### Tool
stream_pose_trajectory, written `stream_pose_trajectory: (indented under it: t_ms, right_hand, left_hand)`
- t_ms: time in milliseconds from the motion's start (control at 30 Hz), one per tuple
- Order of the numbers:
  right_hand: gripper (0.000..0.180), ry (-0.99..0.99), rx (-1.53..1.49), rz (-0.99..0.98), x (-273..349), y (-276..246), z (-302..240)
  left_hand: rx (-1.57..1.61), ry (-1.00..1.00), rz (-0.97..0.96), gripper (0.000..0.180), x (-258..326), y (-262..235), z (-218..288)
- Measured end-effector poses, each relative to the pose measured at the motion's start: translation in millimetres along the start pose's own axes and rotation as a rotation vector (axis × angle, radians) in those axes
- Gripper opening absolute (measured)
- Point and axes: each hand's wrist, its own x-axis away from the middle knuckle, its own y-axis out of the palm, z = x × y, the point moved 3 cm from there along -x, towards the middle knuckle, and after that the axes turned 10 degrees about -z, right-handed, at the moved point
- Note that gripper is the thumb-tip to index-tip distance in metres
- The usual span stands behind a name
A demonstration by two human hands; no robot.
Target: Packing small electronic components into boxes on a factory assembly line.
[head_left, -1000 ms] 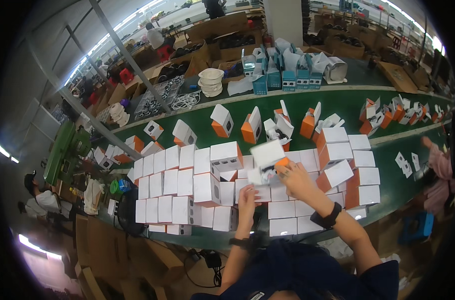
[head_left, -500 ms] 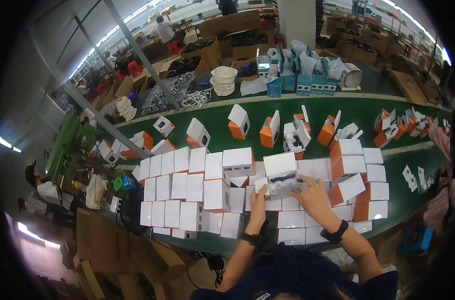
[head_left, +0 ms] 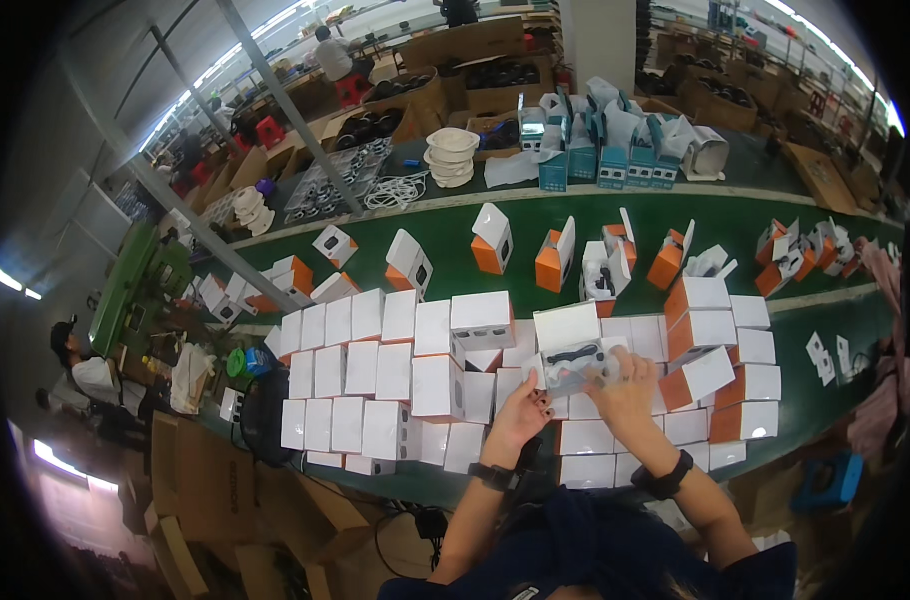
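Observation:
An open white box point(head_left: 565, 324) with its lid flap raised is between my hands, above the packed boxes. A coiled dark cable point(head_left: 573, 354) lies inside it, with clear plastic wrapping near the front. My left hand point(head_left: 521, 412) is closed at the box's near left corner, its thumb against the side and its fingers curled below. On the opposite side, my right hand point(head_left: 627, 390) has its bent fingers gripping the right edge; its fingertips are partly smeared by motion. Each wrist wears a black band.
Rows of closed white boxes point(head_left: 438, 330) crowd both sides, with orange-sided boxes point(head_left: 697, 378) stacked at right. On the green belt point(head_left: 445, 235) behind stand several open boxes. Teal boxes point(head_left: 612, 168) stand on the far bench. Pink sleeves point(head_left: 880, 290) show at the right edge.
My left hand has shifted down and turned, its fingers now curled below the box corner. My right-hand fingers have bent inward at the right edge. Boxes on the belt have shifted slightly right in view.

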Motion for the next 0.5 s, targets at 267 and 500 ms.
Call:
stream_pose_trajectory:
  t_ms: [267,500]
  right_hand:
    - [0.014,-0.103,-0.149,-0.375,-47.3,43.6,3.8]
    - [0.019,-0.135,-0.396,-0.288,-135.2,105.7,30.7]
  left_hand:
    - [-0.701,0.692,0.590,0.067,10.5,16.5,35.7]
    - [-1.442,1.012,0.915,0.106,-13.2,23.1,49.7]
